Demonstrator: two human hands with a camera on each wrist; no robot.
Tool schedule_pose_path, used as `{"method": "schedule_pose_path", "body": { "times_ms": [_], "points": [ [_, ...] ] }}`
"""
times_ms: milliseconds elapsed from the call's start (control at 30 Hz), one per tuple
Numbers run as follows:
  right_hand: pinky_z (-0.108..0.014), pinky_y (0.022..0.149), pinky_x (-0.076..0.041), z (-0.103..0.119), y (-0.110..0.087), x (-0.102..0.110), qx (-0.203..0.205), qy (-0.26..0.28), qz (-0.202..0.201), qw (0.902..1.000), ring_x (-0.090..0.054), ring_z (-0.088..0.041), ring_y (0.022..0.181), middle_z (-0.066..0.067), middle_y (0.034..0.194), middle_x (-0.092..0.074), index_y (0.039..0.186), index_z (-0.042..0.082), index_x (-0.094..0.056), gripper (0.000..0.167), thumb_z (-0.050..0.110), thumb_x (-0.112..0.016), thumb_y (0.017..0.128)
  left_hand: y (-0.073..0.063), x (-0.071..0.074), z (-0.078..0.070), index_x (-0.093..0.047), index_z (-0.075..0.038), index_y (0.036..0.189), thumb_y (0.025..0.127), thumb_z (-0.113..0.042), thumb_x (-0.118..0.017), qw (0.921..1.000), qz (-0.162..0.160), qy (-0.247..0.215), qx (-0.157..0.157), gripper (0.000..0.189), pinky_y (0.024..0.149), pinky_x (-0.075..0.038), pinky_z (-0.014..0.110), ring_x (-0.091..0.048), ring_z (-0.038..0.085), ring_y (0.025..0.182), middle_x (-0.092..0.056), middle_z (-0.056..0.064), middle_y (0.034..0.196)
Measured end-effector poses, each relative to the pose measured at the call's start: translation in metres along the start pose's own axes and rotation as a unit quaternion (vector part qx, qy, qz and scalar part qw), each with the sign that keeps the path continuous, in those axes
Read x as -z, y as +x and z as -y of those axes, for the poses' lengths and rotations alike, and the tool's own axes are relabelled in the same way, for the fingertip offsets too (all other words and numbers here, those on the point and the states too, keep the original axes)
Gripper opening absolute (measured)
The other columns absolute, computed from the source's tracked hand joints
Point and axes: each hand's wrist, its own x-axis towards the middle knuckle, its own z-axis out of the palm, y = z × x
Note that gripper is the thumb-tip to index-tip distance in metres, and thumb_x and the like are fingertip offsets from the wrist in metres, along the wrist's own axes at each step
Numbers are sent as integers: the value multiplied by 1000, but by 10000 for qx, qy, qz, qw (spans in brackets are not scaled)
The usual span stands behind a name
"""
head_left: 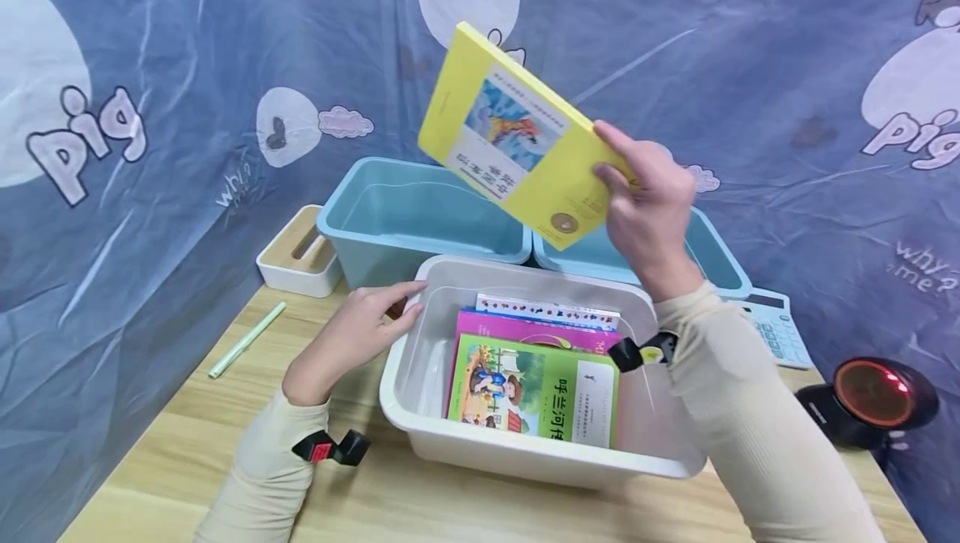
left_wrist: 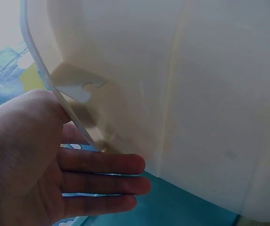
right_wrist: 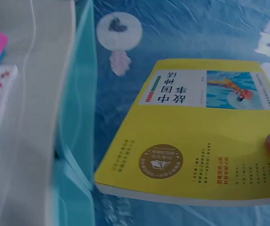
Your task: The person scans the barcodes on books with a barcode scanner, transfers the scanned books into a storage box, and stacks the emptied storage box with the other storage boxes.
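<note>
My right hand (head_left: 648,197) pinches a yellow book (head_left: 555,184) by one end, thumb on its cover. The book is raised and tilted above the bins, with a blue picture panel and a round brown seal on its front. At the back left corner of a white plastic bin (head_left: 540,468), my left hand (head_left: 367,326) holds the rim between thumb and fingers. In the left wrist view several fingers (left_wrist: 102,162) extend straight along the bin's outer wall. Inside the white bin lie a green picture book (head_left: 502,384), a magenta book (head_left: 487,326) and a white-edged book (head_left: 547,309).
Two blue bins (head_left: 420,247) (head_left: 720,259) stand behind the white one. A wooden-lidded tissue box (head_left: 300,276) and a pale green pen (head_left: 247,340) are on the left. To the right are a light blue calculator (head_left: 780,330) and a black scanner-like device (head_left: 862,401). A printed blue curtain (head_left: 225,42) hangs behind.
</note>
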Motion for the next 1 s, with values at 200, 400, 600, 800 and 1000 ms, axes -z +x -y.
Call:
{"method": "schedule_pose_path", "body": {
  "times_ms": [200, 400, 600, 800, 1000],
  "points": [
    [-36, 78, -59, -2, -5, -35, 144, 296, 414, 9986, -73, -31, 88, -18, 103, -76, 116, 6, -76, 33, -8, -72, 86, 2, -1, 0, -65, -2, 132, 99, -20, -63, 9999, -45, 75, -66, 37, 73, -56, 35, -62, 12, 78, -71, 4, 85],
    [-41, 80, -58, -5, -14, -58, 154, 543, 760, 9955, -73, -29, 94, -15, 108, -76, 119, 6, -75, 34, -7, -71, 88, 3, -2, -1, -64, -2, 133, 99, -20, -63, 10000, 24, -15, 11, 38, 74, -57, 37, -63, 13, 79, -72, 6, 88],
    [-39, 83, -58, -8, -21, -71, 47, 734, 964, 9926, -73, -28, 98, -13, 112, -76, 121, 8, -74, 36, -6, -71, 88, 4, -3, -1, -64, -2, 133, 100, -20, -63, 10000, 29, -26, 26, 38, 75, -58, 38, -64, 14, 81, -72, 6, 90],
    [-34, 86, -58, -8, -33, -78, -442, 1007, 1388, 9842, -73, -25, 102, -11, 116, -75, 122, 10, -73, 38, -6, -70, 88, 1, -3, 0, -65, -3, 133, 99, -20, -64, 10000, -7, 58, 31, 38, 75, -57, 36, -64, 12, 79, -71, 4, 87],
    [-33, 77, -58, -8, -42, -83, -736, 955, 1917, 9740, -73, -23, 100, -10, 116, -75, 123, 12, -74, 36, -2, -70, 91, 0, -3, 1, -65, -4, 134, 100, -20, -63, 10000, -3, 42, 54, 38, 75, -57, 35, -63, 11, 79, -71, 3, 86]
  ]
}}
